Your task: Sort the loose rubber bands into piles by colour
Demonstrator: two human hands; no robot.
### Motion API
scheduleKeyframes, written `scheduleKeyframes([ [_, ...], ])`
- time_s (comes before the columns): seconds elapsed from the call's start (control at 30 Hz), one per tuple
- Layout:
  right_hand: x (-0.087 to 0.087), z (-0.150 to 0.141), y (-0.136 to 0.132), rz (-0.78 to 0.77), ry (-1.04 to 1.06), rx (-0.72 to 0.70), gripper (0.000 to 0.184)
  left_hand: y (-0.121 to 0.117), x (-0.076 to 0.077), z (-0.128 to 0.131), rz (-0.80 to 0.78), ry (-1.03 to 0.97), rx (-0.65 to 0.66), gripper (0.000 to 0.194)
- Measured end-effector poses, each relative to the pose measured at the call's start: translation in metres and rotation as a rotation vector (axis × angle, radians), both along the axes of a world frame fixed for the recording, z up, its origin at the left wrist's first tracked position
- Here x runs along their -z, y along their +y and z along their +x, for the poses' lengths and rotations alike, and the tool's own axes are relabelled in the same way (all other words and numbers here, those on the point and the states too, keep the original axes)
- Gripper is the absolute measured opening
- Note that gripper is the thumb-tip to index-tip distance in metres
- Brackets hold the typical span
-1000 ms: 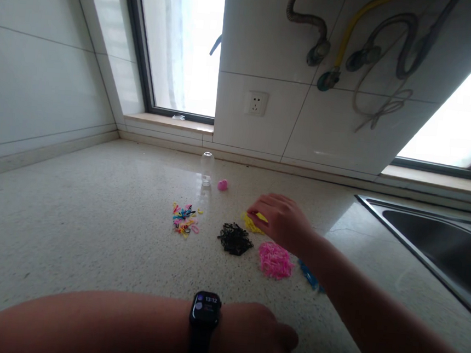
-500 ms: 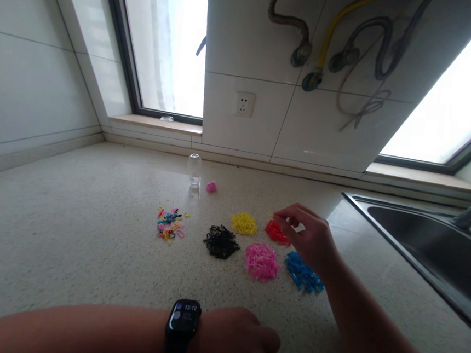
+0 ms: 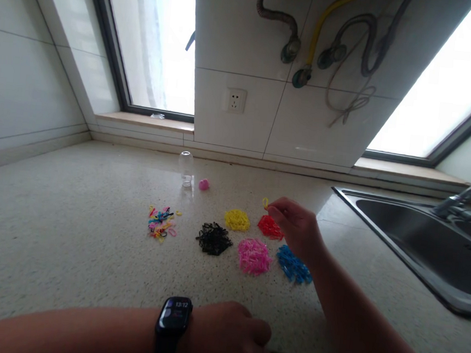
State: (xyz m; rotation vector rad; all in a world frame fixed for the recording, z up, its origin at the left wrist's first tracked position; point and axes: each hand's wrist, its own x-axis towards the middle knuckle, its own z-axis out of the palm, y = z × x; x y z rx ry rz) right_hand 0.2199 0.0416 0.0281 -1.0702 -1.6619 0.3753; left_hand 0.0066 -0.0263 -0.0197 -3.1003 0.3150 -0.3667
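Pinched in the fingertips of my right hand (image 3: 295, 225) is a small yellow rubber band (image 3: 265, 202), held just above the pile of red rubber bands (image 3: 270, 227). Around it lie piles of yellow bands (image 3: 237, 220), black bands (image 3: 214, 239), pink bands (image 3: 254, 256) and blue bands (image 3: 292, 265), the last partly covered by my right hand and wrist. Farther left is a mixed-colour heap of bands (image 3: 160, 222). My left hand (image 3: 227, 335) rests at the counter's front edge with its fingers curled closed; nothing shows in it.
A clear bottle (image 3: 185, 169) stands toward the back of the speckled counter (image 3: 100, 263), beside a small pink cap-like piece (image 3: 204, 184). To the right is a steel sink (image 3: 404, 229) with a faucet (image 3: 460, 199). A tiled wall with a socket (image 3: 236, 101) rises behind.
The yellow band now shows upright above my right fingertips, where only a small yellow bit showed before. The whole view has shifted slightly; my left hand stays at the front edge.
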Motion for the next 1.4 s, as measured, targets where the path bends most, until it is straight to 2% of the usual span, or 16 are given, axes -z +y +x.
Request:
scheduleKeyframes([
  [0.17,0.005,0.006,0.005,-0.109,0.283,0.015,0.021,0.000,-0.004,0.000,-0.002,0.022,0.015,0.022],
  [0.33,0.003,0.012,0.010,-0.102,0.524,-0.045,0.019,-0.001,-0.005,0.000,0.001,0.026,0.006,0.013],
  [0.5,-0.004,0.013,0.010,-0.094,0.651,-0.068,0.017,-0.001,-0.007,0.000,-0.001,0.037,0.006,0.011],
  [0.9,-0.006,0.015,0.011,-0.092,0.670,-0.062,0.019,-0.002,-0.007,0.000,-0.003,0.028,-0.004,0.011],
  [1.17,-0.005,0.016,0.011,-0.090,0.557,-0.010,0.023,-0.001,-0.002,0.001,0.001,0.014,0.007,0.007],
  [1.4,-0.004,0.016,0.012,-0.089,0.592,0.011,0.017,-0.001,-0.004,0.000,-0.014,0.026,0.012,0.007],
])
